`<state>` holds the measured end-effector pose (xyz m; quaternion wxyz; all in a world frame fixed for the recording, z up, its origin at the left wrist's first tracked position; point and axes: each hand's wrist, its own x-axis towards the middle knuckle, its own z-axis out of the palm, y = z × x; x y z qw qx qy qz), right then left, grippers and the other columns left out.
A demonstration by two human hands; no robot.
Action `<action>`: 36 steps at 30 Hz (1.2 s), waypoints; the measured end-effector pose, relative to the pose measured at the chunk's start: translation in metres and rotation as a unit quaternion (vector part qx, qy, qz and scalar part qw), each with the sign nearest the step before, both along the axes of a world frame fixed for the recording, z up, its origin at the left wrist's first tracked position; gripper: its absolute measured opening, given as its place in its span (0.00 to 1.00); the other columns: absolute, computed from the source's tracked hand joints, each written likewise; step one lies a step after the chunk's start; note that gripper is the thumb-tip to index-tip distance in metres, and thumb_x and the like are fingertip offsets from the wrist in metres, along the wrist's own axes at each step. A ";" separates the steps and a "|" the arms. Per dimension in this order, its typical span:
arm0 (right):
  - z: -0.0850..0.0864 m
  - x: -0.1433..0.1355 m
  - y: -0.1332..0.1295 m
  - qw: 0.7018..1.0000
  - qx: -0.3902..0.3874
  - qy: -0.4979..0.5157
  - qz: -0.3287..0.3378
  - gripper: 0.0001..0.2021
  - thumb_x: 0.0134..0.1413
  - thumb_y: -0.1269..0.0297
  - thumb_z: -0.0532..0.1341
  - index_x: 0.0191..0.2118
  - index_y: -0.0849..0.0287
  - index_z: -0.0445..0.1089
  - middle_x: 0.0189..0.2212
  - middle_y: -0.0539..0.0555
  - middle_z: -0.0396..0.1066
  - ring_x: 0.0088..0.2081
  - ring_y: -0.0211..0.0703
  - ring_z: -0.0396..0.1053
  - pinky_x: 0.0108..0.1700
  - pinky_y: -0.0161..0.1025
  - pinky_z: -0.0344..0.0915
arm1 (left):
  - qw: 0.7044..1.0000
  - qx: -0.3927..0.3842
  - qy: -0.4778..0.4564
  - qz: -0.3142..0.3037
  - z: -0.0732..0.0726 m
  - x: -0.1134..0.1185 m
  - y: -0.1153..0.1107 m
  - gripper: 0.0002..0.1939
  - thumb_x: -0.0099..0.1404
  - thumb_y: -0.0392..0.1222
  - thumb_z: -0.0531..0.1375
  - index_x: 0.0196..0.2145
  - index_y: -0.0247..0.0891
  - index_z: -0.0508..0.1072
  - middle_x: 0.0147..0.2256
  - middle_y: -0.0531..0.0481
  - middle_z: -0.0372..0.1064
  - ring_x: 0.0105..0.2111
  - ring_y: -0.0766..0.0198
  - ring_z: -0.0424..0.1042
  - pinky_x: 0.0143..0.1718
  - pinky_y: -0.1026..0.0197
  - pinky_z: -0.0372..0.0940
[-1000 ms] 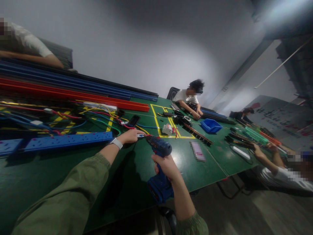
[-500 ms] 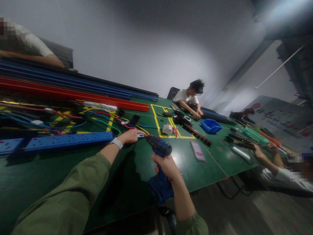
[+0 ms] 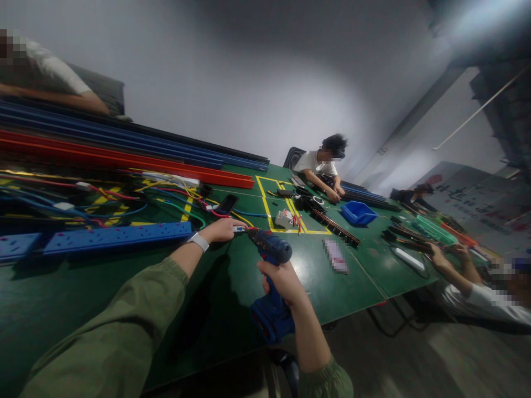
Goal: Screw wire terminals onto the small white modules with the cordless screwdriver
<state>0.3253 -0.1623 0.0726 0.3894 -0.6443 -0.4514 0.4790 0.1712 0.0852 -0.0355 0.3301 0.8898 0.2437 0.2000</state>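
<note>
My right hand [image 3: 282, 281] is wrapped round the grip of a blue cordless drill [image 3: 271, 249], whose nose points left. Between the fingers of my left hand [image 3: 222, 230] is a small white connector [image 3: 238, 229] with red and yellow wires at it. The drill's tip meets or nearly meets the connector's right end; the exact contact is too small to tell. Just right of the drill's nose, a white breaker block [image 3: 285, 219] sits on the green table [image 3: 307, 293]. A dark phone-like object [image 3: 228, 204] lies beyond my left hand.
Blue socket strips [image 3: 116, 237], tangled wires and a long red trunking [image 3: 207, 174] fill the left side. Towards the right are a blue bin [image 3: 358, 213], a copper-coloured strip [image 3: 336, 228] and a blurred pinkish item [image 3: 336, 256]. Other people sit around the table.
</note>
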 end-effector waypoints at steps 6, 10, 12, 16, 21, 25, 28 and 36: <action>-0.001 0.000 0.000 1.000 0.004 0.002 -0.002 0.10 0.51 0.60 0.61 0.37 0.59 0.65 0.11 0.42 0.60 0.14 0.37 0.61 0.20 0.33 0.57 | 1.000 -0.001 0.007 -0.004 0.001 0.000 0.000 0.30 0.50 0.31 0.55 0.53 0.40 0.74 0.49 0.48 0.75 0.49 0.58 0.71 0.54 0.62 0.61; 0.000 -0.001 0.000 1.000 -0.005 -0.004 -0.003 0.10 0.50 0.60 0.61 0.36 0.60 0.65 0.10 0.42 0.59 0.13 0.36 0.61 0.20 0.33 0.57 | 1.000 -0.007 0.009 0.002 0.003 0.000 -0.002 0.29 0.52 0.32 0.54 0.52 0.41 0.74 0.49 0.48 0.75 0.49 0.58 0.71 0.53 0.62 0.61; 0.001 -0.001 0.000 1.000 -0.001 0.001 -0.003 0.11 0.49 0.60 0.62 0.37 0.59 0.65 0.11 0.42 0.59 0.14 0.36 0.61 0.20 0.33 0.57 | 1.000 -0.013 0.008 0.004 0.004 0.000 -0.003 0.28 0.52 0.32 0.55 0.52 0.40 0.75 0.49 0.48 0.75 0.49 0.58 0.71 0.54 0.62 0.61; 0.002 -0.001 0.001 1.000 0.008 0.000 0.004 0.11 0.50 0.60 0.62 0.37 0.59 0.64 0.12 0.42 0.60 0.14 0.37 0.62 0.20 0.33 0.58 | 1.000 -0.021 0.003 0.002 0.007 -0.001 -0.005 0.27 0.53 0.33 0.56 0.51 0.39 0.75 0.49 0.48 0.75 0.50 0.56 0.71 0.54 0.61 0.60; -0.001 0.000 0.001 1.000 0.005 0.009 -0.004 0.10 0.50 0.60 0.62 0.35 0.59 0.64 0.12 0.42 0.60 0.14 0.36 0.61 0.20 0.33 0.57 | 1.000 -0.025 -0.001 0.003 0.007 -0.001 -0.005 0.27 0.53 0.33 0.55 0.51 0.38 0.75 0.49 0.47 0.75 0.50 0.55 0.71 0.55 0.61 0.60; -0.004 0.000 0.002 1.000 0.009 0.012 -0.006 0.10 0.49 0.60 0.62 0.34 0.59 0.64 0.12 0.42 0.60 0.14 0.36 0.61 0.20 0.33 0.57 | 1.000 -0.016 0.002 0.002 0.003 0.000 -0.001 0.30 0.51 0.31 0.54 0.52 0.39 0.75 0.49 0.47 0.75 0.50 0.57 0.71 0.55 0.61 0.60; -0.004 0.001 0.002 1.000 0.013 0.016 -0.008 0.10 0.50 0.60 0.62 0.35 0.59 0.64 0.12 0.42 0.60 0.14 0.36 0.61 0.19 0.33 0.57 | 1.000 -0.011 0.004 -0.003 0.000 0.001 0.001 0.32 0.49 0.29 0.54 0.52 0.41 0.74 0.49 0.48 0.74 0.49 0.59 0.72 0.55 0.61 0.60; -0.005 0.001 0.002 1.000 0.000 0.014 -0.004 0.10 0.50 0.60 0.62 0.36 0.59 0.64 0.10 0.41 0.58 0.13 0.36 0.60 0.20 0.33 0.58 | 1.000 -0.008 0.005 0.004 0.001 -0.001 0.000 0.30 0.51 0.31 0.55 0.53 0.39 0.74 0.49 0.48 0.74 0.50 0.57 0.71 0.55 0.62 0.60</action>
